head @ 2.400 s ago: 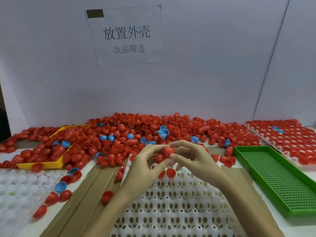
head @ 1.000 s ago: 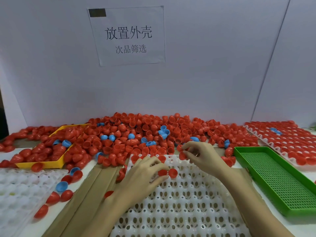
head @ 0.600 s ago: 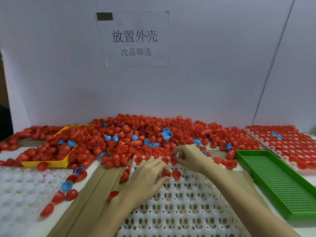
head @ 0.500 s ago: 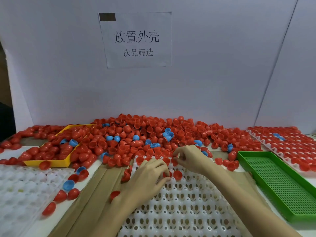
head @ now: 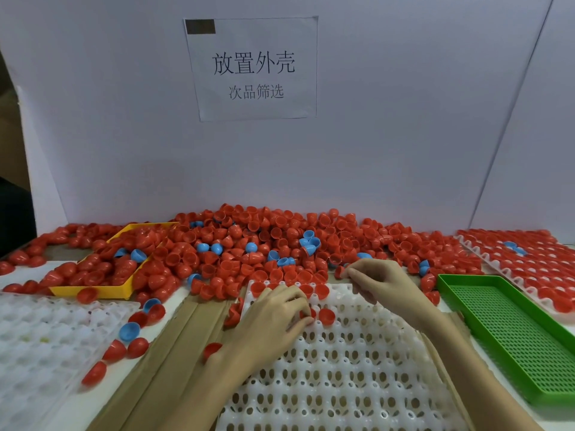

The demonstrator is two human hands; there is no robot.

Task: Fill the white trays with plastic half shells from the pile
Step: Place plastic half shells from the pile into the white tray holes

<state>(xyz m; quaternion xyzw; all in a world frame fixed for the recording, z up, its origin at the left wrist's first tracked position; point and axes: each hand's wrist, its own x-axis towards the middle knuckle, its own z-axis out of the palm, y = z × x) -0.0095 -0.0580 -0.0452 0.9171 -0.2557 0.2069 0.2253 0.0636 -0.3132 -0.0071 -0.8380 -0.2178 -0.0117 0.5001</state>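
Hands pinching red shells, left over white tray, right at pile, green tray beside

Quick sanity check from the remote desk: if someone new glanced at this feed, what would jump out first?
The sprawling pile of red half shells, dotted with blue ones, across the back of the table. Next, both hands over the middle white tray, almost empty: the left hand pinches a red shell at a cell, the right hand pinches another by the tray's far edge. A bright green mesh tray lies at right.
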